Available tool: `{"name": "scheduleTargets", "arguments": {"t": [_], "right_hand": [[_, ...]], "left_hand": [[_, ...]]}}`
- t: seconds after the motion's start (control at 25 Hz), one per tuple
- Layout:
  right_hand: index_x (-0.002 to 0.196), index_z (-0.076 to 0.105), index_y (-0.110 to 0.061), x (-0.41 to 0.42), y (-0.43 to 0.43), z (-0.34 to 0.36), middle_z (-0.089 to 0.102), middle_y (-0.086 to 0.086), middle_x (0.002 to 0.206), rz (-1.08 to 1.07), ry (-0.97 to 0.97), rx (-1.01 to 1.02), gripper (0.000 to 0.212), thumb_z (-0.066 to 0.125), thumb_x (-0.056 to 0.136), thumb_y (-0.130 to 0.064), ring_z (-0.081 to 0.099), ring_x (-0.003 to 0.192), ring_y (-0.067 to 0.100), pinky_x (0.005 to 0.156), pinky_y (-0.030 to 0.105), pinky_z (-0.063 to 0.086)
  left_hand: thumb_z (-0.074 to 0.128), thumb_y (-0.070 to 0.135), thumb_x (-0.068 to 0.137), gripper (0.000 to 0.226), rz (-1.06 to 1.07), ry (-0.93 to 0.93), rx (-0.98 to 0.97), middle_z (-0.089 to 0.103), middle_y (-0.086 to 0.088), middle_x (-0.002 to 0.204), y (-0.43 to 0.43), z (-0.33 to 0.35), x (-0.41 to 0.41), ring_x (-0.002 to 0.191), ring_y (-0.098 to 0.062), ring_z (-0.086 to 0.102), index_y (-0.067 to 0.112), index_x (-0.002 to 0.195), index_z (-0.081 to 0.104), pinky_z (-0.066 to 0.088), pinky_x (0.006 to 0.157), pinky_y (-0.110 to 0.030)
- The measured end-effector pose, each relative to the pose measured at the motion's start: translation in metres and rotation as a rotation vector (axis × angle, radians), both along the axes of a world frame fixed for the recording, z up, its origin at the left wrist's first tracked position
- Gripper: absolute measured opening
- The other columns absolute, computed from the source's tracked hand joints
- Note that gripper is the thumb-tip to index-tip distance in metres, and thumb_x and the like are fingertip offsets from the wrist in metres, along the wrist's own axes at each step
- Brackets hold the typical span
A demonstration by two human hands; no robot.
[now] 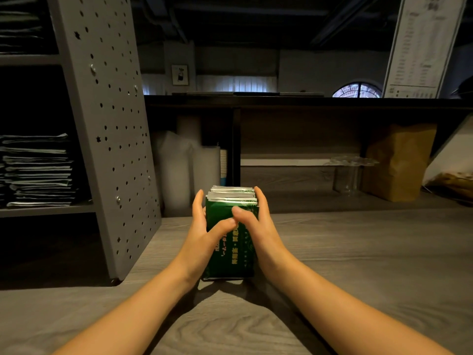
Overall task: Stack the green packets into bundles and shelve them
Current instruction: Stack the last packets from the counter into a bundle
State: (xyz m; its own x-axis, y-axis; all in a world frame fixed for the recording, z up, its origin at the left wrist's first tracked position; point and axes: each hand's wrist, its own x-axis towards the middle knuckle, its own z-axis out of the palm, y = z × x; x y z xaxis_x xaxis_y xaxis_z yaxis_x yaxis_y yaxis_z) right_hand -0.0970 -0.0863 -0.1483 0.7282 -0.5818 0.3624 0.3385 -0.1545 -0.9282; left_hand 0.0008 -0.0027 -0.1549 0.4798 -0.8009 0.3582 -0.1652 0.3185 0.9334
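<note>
Table (358, 265): lying grey and wood-grained under two bare forearms, carrying the bundle at its middle.
Left hand (202, 234): gripping the bundle's left side, fingers reaching up along the edge, thumb lying across the green front.
Right hand (258, 226): clasping the right side likewise, fingers rising to the top corner, thumb pressing the front and meeting the left thumb.
Bundle of green packets (230, 254): standing on end on the table between both palms, white sealed edges showing on top.
Shelf unit (110, 124): standing at the left behind a grey perforated side panel.
Middle shelf: holding a tall stack of flat packets (38, 170).
Upper shelf: holding another stack (20, 24), mostly cropped.
Counter cubby: housing plastic-wrapped sleeves (179, 172), contents too blurred to tell.
Brown paper bag (399, 162): standing closed at the right, hiding its contents.
Clear cup (348, 172): standing just beside the bag.
</note>
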Motion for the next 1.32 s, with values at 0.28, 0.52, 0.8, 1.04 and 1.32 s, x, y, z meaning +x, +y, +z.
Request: {"name": "scheduleTargets", "arguments": {"t": [0.28,0.52,0.8,1.04,1.32], "right_hand": [[0.141,0.027,-0.032,0.002,0.001,-0.006,0.056,-0.006,0.119,0.008,-0.082,0.012,0.078,0.045,0.066,-0.02,0.058,0.103,0.007,0.069,0.014,0.051],[0.131,0.033,-0.034,0.003,-0.001,-0.01,0.054,-0.003,0.122,-0.027,-0.083,-0.06,0.067,0.046,0.067,-0.017,0.055,0.111,0.008,0.082,0.019,0.049],[0.136,0.033,-0.024,0.001,0.001,-0.005,0.055,-0.005,0.116,-0.081,-0.043,-0.085,0.071,0.045,0.066,-0.017,0.057,0.1,0.0,0.073,0.01,0.048],[0.125,0.045,-0.025,-0.002,-0.001,0.012,0.062,0.003,0.106,-0.07,-0.046,0.114,0.043,0.038,0.089,-0.003,0.063,0.09,0.016,0.07,0.027,0.055],[0.104,0.055,-0.02,0.0,0.0,0.018,0.065,0.012,0.099,-0.161,-0.107,0.225,0.023,0.04,0.09,-0.009,0.065,0.094,0.032,0.077,0.043,0.054]], "left_hand": [[0.068,0.045,0.051,0.094,0.052,0.003,0.012,0.046,-0.004,0.134,-0.003,-0.002,-0.005,0.119,-0.019,0.052,0.035,0.137,0.032,0.044,0.101,-0.046],[0.047,0.001,0.091,0.054,0.026,0.023,0.005,0.056,-0.002,0.118,-0.004,-0.003,-0.013,0.11,-0.013,0.056,0.03,0.132,0.029,0.048,0.088,-0.027],[0.041,-0.002,0.093,0.057,-0.007,0.051,0.012,0.057,-0.001,0.119,-0.003,-0.003,-0.019,0.108,-0.013,0.058,0.029,0.138,0.026,0.051,0.079,-0.023],[0.057,0.039,0.085,0.051,0.154,-0.131,-0.053,0.049,0.001,0.133,-0.008,0.001,-0.016,0.12,-0.011,0.051,0.053,0.124,0.028,0.045,0.099,-0.034],[0.055,0.056,0.068,0.076,0.071,-0.246,-0.063,0.051,0.008,0.129,-0.009,0.006,-0.01,0.118,-0.005,0.053,0.042,0.135,0.024,0.046,0.101,-0.034]]}}
